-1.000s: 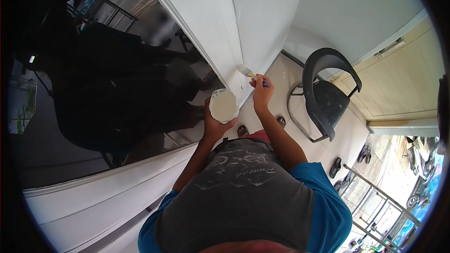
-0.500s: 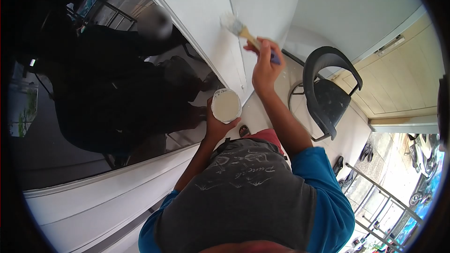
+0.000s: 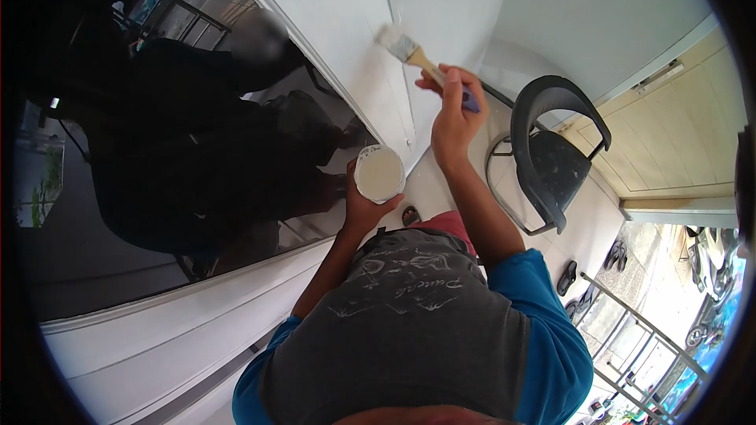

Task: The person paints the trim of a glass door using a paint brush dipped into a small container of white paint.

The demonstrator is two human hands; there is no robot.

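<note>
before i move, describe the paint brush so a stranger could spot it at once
Find the dark glass pane, then the white panelling along its upper right edge. Over that panelling the right hand holds the brush. Unlike the round cup in the left hand, it is long, with whitish bristles.

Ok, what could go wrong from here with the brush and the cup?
The raised brush in the right hand has pale-coated bristles and could drip. The open cup in the left hand might spill if tipped. The dark glass sits close by and could catch splashes.
</note>
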